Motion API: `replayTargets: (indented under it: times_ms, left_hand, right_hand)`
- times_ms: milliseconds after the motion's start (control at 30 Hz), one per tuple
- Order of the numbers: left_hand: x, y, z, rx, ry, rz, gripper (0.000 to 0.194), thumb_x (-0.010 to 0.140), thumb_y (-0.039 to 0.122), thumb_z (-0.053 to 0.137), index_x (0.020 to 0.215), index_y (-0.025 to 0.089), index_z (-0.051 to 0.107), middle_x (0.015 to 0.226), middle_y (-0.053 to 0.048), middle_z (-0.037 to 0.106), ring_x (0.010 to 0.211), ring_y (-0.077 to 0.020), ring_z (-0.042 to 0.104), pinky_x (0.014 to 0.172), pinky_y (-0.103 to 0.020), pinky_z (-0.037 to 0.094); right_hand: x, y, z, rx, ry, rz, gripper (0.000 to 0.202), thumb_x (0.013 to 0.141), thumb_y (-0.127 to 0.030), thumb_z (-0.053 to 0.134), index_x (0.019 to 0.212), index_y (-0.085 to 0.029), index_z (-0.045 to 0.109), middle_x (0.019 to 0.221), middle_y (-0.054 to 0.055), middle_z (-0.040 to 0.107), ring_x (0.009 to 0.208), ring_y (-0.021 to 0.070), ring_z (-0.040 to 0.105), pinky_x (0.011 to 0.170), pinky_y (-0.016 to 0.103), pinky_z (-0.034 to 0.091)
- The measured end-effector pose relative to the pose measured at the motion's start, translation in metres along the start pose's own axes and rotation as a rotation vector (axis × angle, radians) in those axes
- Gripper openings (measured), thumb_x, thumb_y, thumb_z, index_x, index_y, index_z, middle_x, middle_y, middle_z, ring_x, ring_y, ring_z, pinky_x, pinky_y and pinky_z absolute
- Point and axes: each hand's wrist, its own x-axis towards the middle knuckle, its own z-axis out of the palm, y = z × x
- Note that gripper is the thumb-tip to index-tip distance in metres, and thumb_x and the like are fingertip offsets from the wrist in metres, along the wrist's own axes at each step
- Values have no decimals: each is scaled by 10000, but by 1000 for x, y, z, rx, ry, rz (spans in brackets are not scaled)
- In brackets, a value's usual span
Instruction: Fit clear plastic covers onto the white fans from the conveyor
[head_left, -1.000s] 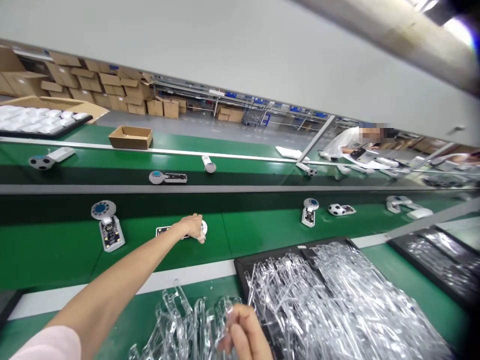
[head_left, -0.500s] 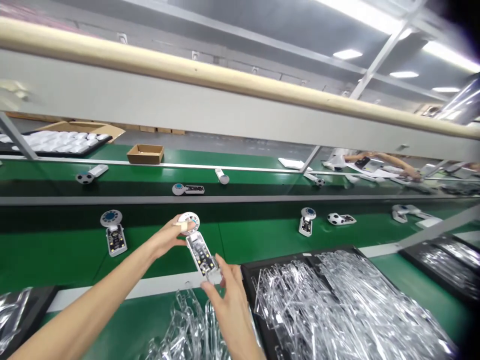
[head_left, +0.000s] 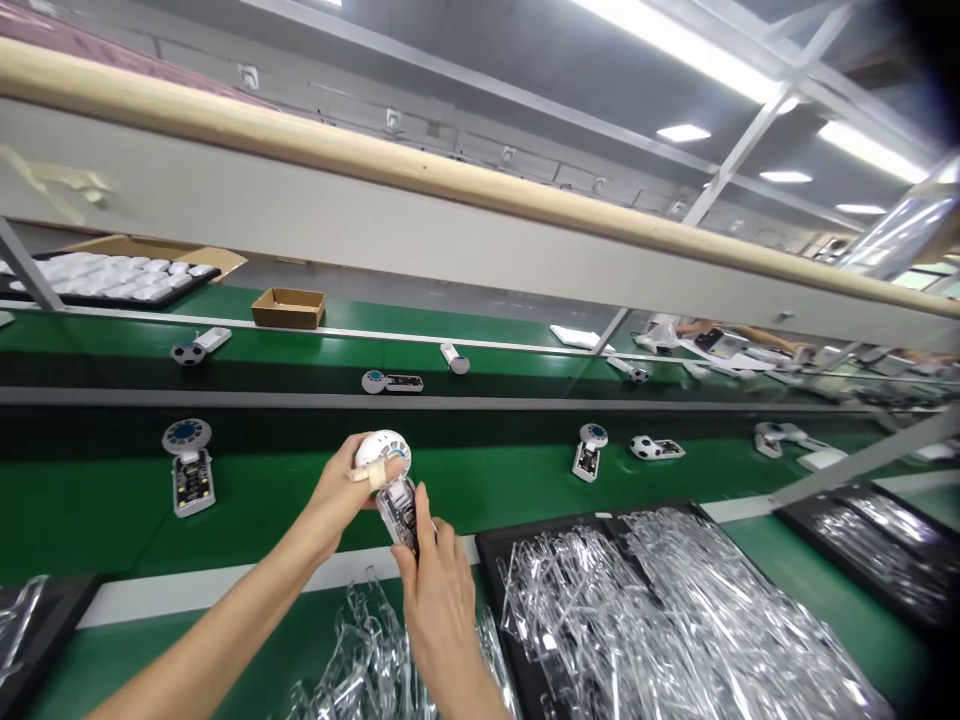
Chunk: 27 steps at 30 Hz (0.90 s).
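Note:
My left hand [head_left: 335, 500], with a beige wrap on its thumb, grips the round head of a white handheld device [head_left: 384, 447]. The device's handle slants down to the right, its circuit board partly in sight. Over the handle's lower end, my right hand [head_left: 439, 590] is closed, thumb on one side and fingers on the other, hiding that end. What looks like a clear plastic cover [head_left: 391, 508] lies along the handle, though the fingers partly hide it. Loose clear plastic pieces [head_left: 364, 650] are heaped below my hands.
Black trays [head_left: 491, 590] of clear pieces stand at the right; another black tray [head_left: 64, 620] is at the left. Similar devices [head_left: 193, 480] lie along the green belt [head_left: 285, 450]. Beyond are a cardboard box [head_left: 289, 310] and a co-worker's arm [head_left: 772, 340]. A wood-topped rail [head_left: 420, 165] crosses above.
My right hand has moved up along the handle, and the clear piece now lies further over it. Devices on the near belt have shifted left; those on the belt behind have shifted right.

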Motion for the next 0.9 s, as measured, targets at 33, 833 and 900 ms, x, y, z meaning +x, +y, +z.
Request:
replayTargets:
  times_ms: [33, 833, 900]
  left_hand:
    - [-1, -2, 0, -25, 3, 7, 623, 590, 485, 739, 1090, 181, 526, 989, -84, 623, 848, -229, 609, 638, -315, 514]
    - [-49, -51, 41, 101, 83, 323, 295, 703, 357, 671, 947, 220, 580, 998, -54, 652, 947, -227, 617, 883, -361, 477]
    - [-45, -49, 43, 33, 62, 306, 261, 733, 358, 649, 938, 214, 577, 973, -46, 657, 945, -215, 620, 880, -351, 479]
  right_hand:
    - [-1, 1, -3, 30, -36, 21, 531, 931, -430, 310, 1439, -332, 191, 994, 103, 567, 829, 277, 590, 600, 400, 514]
    - [37, 9, -16, 898, 232, 587, 453, 838, -449, 373, 492, -197, 523, 528, -25, 487, 548, 128, 458, 535, 244, 361]
    - [40, 12, -15, 898, 202, 596, 435, 828, -451, 379, 496, -199, 503, 518, -31, 464, 528, 125, 439, 519, 245, 357]
